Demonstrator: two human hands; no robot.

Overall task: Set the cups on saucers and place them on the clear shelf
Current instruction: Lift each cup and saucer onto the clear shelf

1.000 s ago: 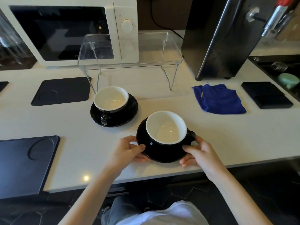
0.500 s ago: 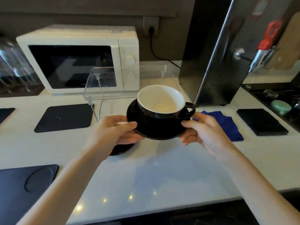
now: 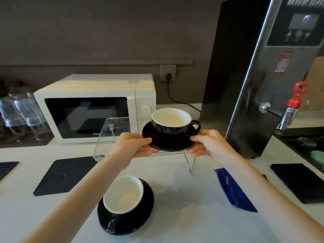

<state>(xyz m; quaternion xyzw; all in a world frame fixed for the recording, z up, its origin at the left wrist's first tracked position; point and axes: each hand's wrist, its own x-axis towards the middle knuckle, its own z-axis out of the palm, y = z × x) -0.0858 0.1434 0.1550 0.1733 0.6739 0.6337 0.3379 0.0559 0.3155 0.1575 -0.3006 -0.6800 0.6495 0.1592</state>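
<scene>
A black cup with a white inside [image 3: 172,122] stands on a black saucer [image 3: 168,142]. My left hand [image 3: 131,146] grips the saucer's left rim and my right hand [image 3: 208,144] grips its right rim. The saucer is level over the right part of the clear shelf [image 3: 112,130]; whether it touches the shelf top I cannot tell. A second black cup [image 3: 122,195] sits on its own black saucer [image 3: 143,214] on the white counter, near me, under my left forearm.
A white microwave [image 3: 94,109] stands behind the shelf. A tall steel water boiler [image 3: 263,85] with a red-handled tap rises at the right. Black mats [image 3: 64,174] lie at left and right, a blue cloth [image 3: 233,192] lies at right, and glasses [image 3: 19,111] stand far left.
Both hands lifted the cup and saucer off the counter's front edge and carried them forward and up to the clear shelf. The other cup and saucer stayed put.
</scene>
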